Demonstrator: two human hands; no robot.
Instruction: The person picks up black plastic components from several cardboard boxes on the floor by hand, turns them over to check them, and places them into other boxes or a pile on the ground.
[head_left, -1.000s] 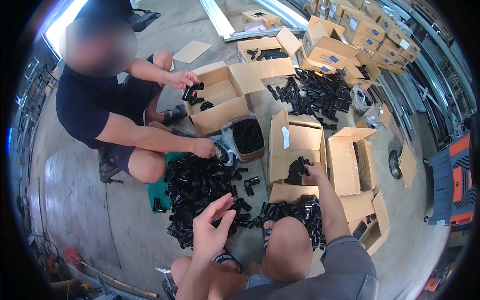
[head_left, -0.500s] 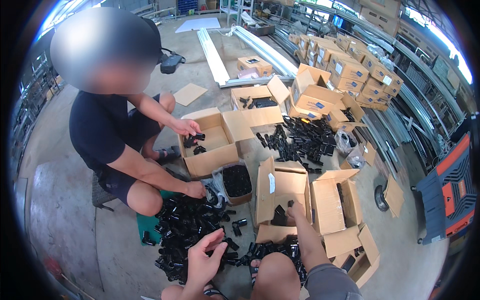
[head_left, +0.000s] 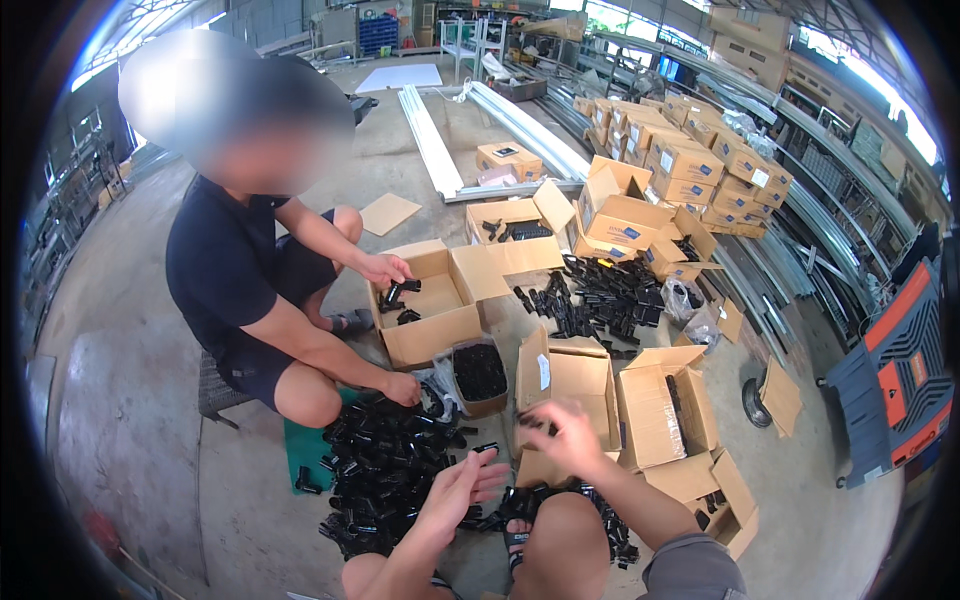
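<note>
Right hand [head_left: 568, 440] pinches black fitting [head_left: 528, 421], blurred; long axis seems sideways, free end pointing left, before open box [head_left: 583, 385]. Right forearm slants up-left. Left hand [head_left: 462, 492] open, fingers extended rightward, beside black pile [head_left: 375, 465].

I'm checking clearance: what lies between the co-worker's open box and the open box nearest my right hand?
In the head view, a smaller box full of black pieces stands between them.
</note>
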